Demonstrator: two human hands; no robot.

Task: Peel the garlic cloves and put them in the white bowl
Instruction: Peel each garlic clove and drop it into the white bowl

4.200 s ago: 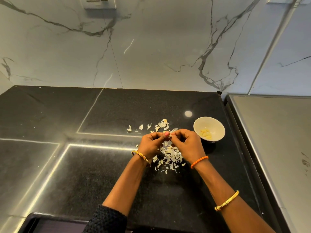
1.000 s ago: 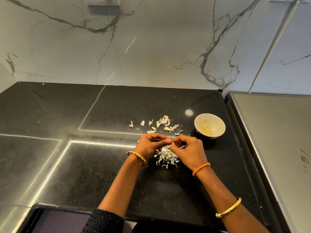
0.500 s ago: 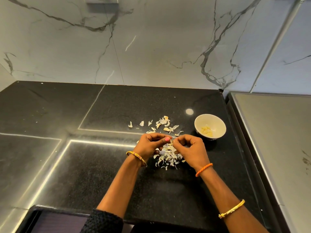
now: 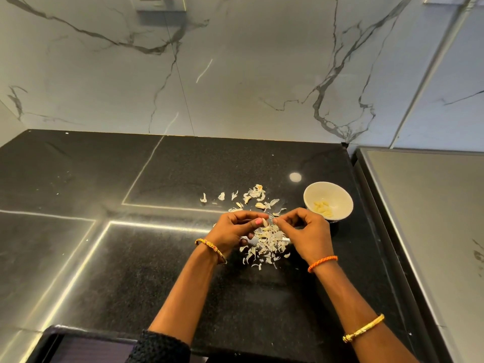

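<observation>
Your left hand (image 4: 233, 229) pinched the tiny, light, slippery garlic clove (image 4: 265, 223); your right hand (image 4: 305, 233) nipped its papery skin.

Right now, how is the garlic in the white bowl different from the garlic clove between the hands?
The peeled cloves lie loose in the white bowl, several together, smooth and pale yellow. The garlic clove is single, pinched by the left hand, above the peel pile, while the right hand pinches beside it. Both are small and pale.
</observation>
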